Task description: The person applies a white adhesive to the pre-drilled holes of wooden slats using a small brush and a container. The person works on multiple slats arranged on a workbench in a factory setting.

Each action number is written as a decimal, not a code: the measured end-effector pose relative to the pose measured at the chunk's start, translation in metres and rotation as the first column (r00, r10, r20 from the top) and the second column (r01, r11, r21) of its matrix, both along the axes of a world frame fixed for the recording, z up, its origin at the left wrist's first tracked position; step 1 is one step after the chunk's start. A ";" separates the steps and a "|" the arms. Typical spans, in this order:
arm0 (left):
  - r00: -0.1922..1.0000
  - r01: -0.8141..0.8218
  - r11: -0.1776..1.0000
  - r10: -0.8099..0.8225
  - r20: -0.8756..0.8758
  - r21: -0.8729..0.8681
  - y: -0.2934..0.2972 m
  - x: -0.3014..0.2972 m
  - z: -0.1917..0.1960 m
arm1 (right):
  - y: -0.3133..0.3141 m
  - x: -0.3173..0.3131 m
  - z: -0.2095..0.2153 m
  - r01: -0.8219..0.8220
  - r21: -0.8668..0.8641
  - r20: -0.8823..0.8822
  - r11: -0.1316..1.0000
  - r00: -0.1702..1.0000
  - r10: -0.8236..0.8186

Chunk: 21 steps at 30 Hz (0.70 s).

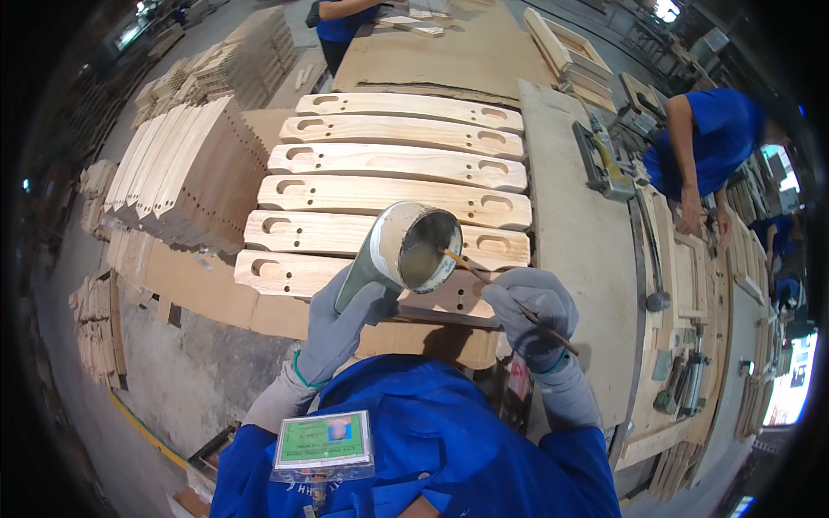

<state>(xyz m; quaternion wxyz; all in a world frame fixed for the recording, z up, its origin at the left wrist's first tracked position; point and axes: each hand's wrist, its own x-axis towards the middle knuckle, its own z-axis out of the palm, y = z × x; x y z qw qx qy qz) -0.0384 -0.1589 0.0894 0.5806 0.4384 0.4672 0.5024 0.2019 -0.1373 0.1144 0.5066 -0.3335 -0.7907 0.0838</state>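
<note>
My left hand (338, 318), in a grey knit glove, is wrapped round a green can (373, 263) with a pale rim. The can is tilted so its mouth faces right, and a dull greyish-brown substance shows inside. Between the gloved fingers of my right hand (537, 318) is a thin wooden stick (467, 264). Its far end reaches into the can's mouth; that tip is hidden. Just beyond the can lies a row of several pale wooden boards (393, 157), side by side, each with oval slots and small round holes near its ends.
Stacked wooden pieces (197, 173) stand at the left on cardboard. On the right table lie a nail gun (604, 164), a hammer (658, 299) and wooden frames (691, 276). A co-worker in blue (708, 142) leans over at the right; another person (341, 26) stands at the far side.
</note>
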 end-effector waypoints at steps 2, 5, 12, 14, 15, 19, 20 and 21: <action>0.999 -0.008 1.000 0.008 -0.034 0.005 -0.003 -0.006 0.003 | 0.003 0.001 0.003 -0.030 -0.100 -0.056 0.995 0.998 0.024; 0.998 -0.021 0.999 0.020 -0.055 -0.032 -0.009 -0.020 0.001 | 0.007 -0.008 0.016 -0.080 -0.276 -0.117 0.958 0.992 0.049; 0.972 -0.232 0.962 0.235 -0.002 -0.146 -0.044 -0.055 0.007 | 0.030 -0.016 0.028 -0.384 -0.319 -0.115 0.867 0.923 0.367; 0.949 -0.307 0.939 0.314 0.019 -0.157 -0.054 -0.075 0.003 | 0.022 -0.041 0.019 -0.339 -0.374 -0.302 0.863 0.924 0.232; 0.934 -0.319 0.930 0.342 0.107 -0.185 -0.057 -0.080 0.004 | 0.016 -0.057 0.016 -0.360 -0.419 -0.396 0.833 0.899 0.189; 0.851 -0.295 0.919 0.376 0.366 -0.260 -0.072 -0.104 0.022 | 0.000 -0.112 -0.008 -0.462 -0.430 -0.380 0.775 0.872 0.309; 0.835 -0.275 0.924 0.366 0.411 -0.265 -0.075 -0.111 0.025 | -0.005 -0.126 -0.015 -0.476 -0.421 -0.319 0.772 0.875 0.365; 0.819 -0.306 0.917 0.391 0.420 -0.255 -0.078 -0.118 0.024 | -0.012 -0.144 -0.018 -0.504 -0.347 -0.304 0.791 0.858 0.413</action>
